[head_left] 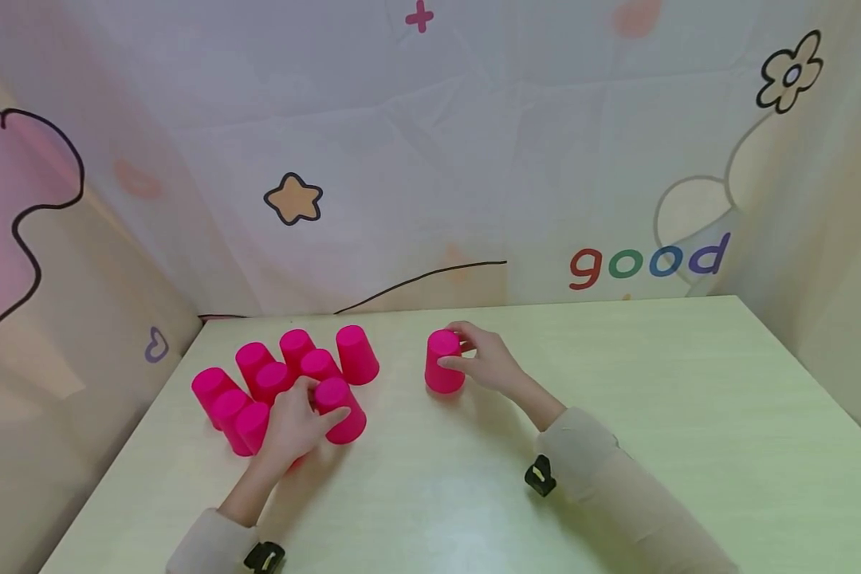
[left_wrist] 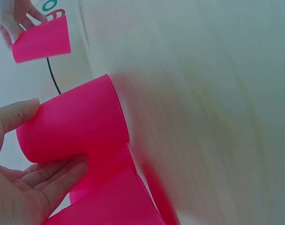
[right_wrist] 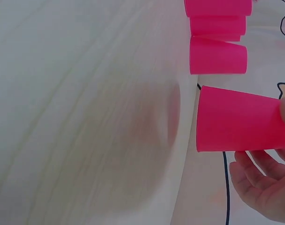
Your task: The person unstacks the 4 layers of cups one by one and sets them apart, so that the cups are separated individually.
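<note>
My left hand (head_left: 292,422) grips an upside-down pink plastic cup (head_left: 342,416) at the front right of a cluster of like cups. In the left wrist view, the thumb lies on one side of this cup (left_wrist: 76,122) and the fingers on the other, its rim close over the table. Farther right, my right hand (head_left: 493,364) holds another upside-down pink cup (head_left: 443,367) between thumb and fingers. The right wrist view shows that cup (right_wrist: 241,121) raised a little, with a gap between its rim and the tabletop.
Several more upside-down pink cups stand at the left, including one (head_left: 247,426) beside my left hand and another (head_left: 357,356) at the back right of the group. The pale table (head_left: 674,383) meets a printed cloth backdrop (head_left: 416,199) at its far edge.
</note>
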A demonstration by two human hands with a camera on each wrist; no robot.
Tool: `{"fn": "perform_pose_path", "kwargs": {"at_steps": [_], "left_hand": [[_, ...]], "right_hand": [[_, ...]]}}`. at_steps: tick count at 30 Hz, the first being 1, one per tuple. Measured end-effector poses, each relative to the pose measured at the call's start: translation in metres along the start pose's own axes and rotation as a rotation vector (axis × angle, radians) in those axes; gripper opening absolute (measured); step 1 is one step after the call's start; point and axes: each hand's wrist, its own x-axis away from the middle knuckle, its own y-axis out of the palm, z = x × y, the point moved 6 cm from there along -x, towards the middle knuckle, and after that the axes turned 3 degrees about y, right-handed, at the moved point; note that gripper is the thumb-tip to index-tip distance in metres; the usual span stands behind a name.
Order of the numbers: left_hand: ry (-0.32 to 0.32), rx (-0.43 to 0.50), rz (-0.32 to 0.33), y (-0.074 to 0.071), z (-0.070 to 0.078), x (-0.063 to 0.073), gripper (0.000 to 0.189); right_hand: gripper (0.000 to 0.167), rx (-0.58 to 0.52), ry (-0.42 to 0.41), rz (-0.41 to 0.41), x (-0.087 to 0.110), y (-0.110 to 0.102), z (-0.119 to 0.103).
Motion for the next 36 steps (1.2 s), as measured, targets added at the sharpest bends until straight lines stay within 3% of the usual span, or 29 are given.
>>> {"fn": "perform_pose_path", "kwargs": {"at_steps": [11, 23, 30, 36], "left_hand": [[-0.016, -0.003, -0.010, -0.002, -0.001, 0.004, 0.050], [-0.013, -0.007, -0.017, -0.002, 0.004, 0.007, 0.051], [-0.016, -0.018, -0.020, -0.002, 0.004, 0.006, 0.052], [-0.016, -0.029, -0.021, -0.003, 0.006, 0.004, 0.054]], "right_hand": [[0.050, 0.006, 0.017, -0.041, -0.019, 0.042, -0.025], [0.050, 0.027, 0.022, -0.130, -0.026, 0.082, -0.034], [0.064, 0.006, 0.089, -0.163, -0.025, 0.087, -0.030], [0.072, 0.070, 0.016, -0.200, -0.010, 0.069, -0.032]]}}
